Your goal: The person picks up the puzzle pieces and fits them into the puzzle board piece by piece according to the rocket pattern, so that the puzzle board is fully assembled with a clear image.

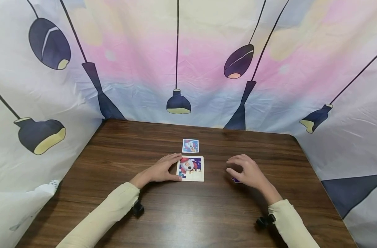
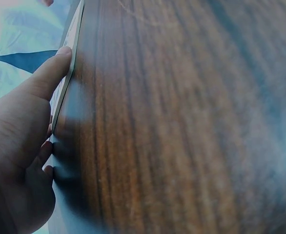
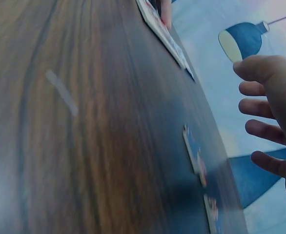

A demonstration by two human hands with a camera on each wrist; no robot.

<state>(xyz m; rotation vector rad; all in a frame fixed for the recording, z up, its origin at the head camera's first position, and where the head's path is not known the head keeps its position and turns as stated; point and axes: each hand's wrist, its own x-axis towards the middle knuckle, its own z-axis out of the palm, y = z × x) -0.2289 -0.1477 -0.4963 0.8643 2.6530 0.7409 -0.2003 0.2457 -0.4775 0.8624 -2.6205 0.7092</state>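
A square jigsaw puzzle board with a pale frame lies mid-table, its picture of a white-and-red cartoon character partly filled in; the lower right part is bare. My left hand holds the board by its left side, thumb at the lower left corner and fingers at the upper left. In the left wrist view, the thumb rests on the board's edge. To the right, my right hand hovers with loosely bent fingers and holds nothing. Below it, a purple puzzle piece is mostly hidden; the right wrist view shows two loose pieces.
Just behind the board lies a small picture card with a similar character. The dark wood table is bordered at the back and sides by a printed cloth with lamp drawings.
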